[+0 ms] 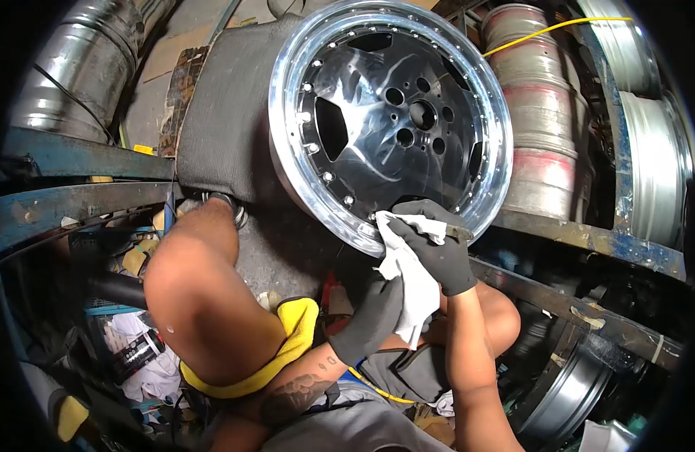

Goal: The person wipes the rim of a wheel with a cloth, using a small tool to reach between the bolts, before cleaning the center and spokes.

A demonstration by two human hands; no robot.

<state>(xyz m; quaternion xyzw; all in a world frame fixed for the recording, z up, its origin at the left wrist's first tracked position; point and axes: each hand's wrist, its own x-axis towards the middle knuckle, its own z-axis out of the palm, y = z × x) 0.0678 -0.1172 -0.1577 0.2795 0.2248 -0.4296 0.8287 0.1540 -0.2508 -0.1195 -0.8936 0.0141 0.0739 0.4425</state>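
Note:
A polished alloy wheel (340, 128) with a bright chrome lip and a ring of small bolts leans in front of me, its glossy dark face towards me. My right hand (438, 252), in a dark grey glove, is closed around a white cloth (409, 279) at the wheel's lower lip. A short brownish stick-like piece (459, 233) pokes out beside its fingers. Below, my left hand (371, 320), gloved the same way, is closed on the hanging part of the cloth. Its fingertips are partly hidden behind the fabric.
A dark padded support (227, 105) stands behind the wheel on the left. Stacked bare rims (539, 113) and a blue metal rack (588, 241) line the right side. A yellow hose (551, 32) crosses above. Another rim (566, 392) lies low right; rags (148, 369) lie low left.

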